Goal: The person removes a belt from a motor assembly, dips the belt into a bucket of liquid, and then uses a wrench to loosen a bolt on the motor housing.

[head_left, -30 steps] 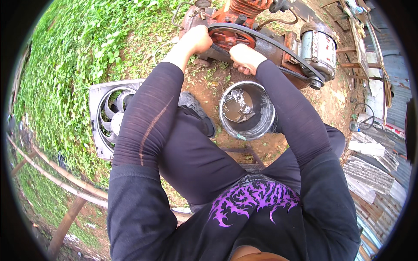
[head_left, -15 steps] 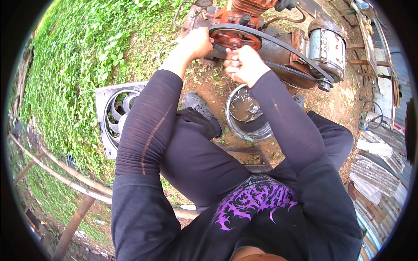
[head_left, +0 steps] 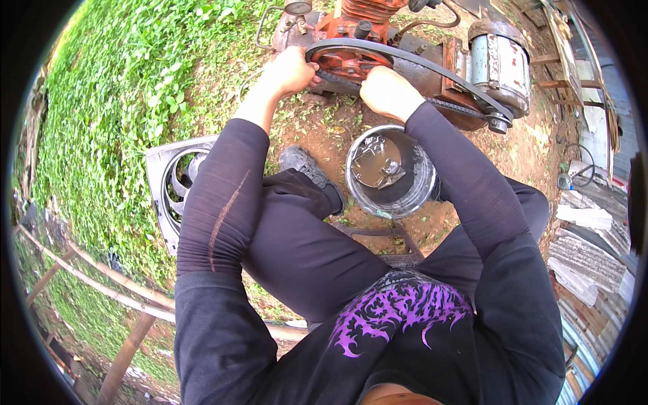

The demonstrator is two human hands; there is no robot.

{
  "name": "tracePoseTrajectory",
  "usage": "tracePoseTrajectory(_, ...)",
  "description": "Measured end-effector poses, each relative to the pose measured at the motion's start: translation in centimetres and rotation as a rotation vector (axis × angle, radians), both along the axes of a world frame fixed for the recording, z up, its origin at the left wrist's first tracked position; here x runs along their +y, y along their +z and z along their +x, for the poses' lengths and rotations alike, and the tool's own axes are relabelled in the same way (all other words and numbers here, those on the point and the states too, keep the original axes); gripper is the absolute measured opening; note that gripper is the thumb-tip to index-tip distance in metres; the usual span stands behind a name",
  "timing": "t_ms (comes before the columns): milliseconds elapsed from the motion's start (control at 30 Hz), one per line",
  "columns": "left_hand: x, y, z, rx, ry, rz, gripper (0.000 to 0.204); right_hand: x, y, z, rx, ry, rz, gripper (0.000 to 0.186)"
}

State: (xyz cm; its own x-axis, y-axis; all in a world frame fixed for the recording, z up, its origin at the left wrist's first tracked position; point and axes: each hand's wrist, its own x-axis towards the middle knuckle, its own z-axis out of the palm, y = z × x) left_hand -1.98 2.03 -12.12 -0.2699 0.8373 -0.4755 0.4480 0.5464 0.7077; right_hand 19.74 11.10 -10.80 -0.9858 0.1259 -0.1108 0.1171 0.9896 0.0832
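Note:
A black drive belt (head_left: 432,66) runs round the red spoked pulley (head_left: 347,62) of an orange-red air compressor (head_left: 364,17) and reaches the small pulley (head_left: 499,124) of an electric motor (head_left: 501,71). At the big pulley's left edge, my left hand (head_left: 291,70) is closed, its fingers curled on the belt at the rim. My right hand (head_left: 390,93) is closed on the belt's lower run, just right of the red spokes; its fingertips are mostly hidden.
Between my feet stands a round black bucket (head_left: 427,177) holding brown liquid and metal parts. A fan in a grey shroud (head_left: 156,177) lies on the grass to the left. Bamboo rails (head_left: 128,291) cross the lower left; corrugated sheets (head_left: 587,263) lie at right.
My right hand has shifted right along the belt's lower run, and its fingers have curled in. My left hand stays at the pulley's left edge. More of the bucket shows.

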Motion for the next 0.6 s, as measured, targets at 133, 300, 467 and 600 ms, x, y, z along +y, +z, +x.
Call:
tracePoseTrajectory(133,0.0,0.4,0.3,0.001,-0.019,0.007,0.027,0.6,1.4,-0.2,0.089,-0.356,-0.422,0.017)
tracePoseTrajectory(300,-0.4,-2.6,-1.2,-0.068,0.026,0.137,0.024,0.4,1.1,-0.9,0.179,-0.174,-0.285,0.021)
tracePoseTrajectory(467,-1.2,-1.0,-1.4,0.134,0.042,0.219,0.022,-0.1,2.6,-0.4,0.225,-0.741,-1.024,0.026)
tracePoseTrajectory(600,-1.3,1.6,-0.8,0.31,-0.027,0.205,0.026,-1.2,3.6,-0.9,0.121,-1.148,-1.604,0.022)
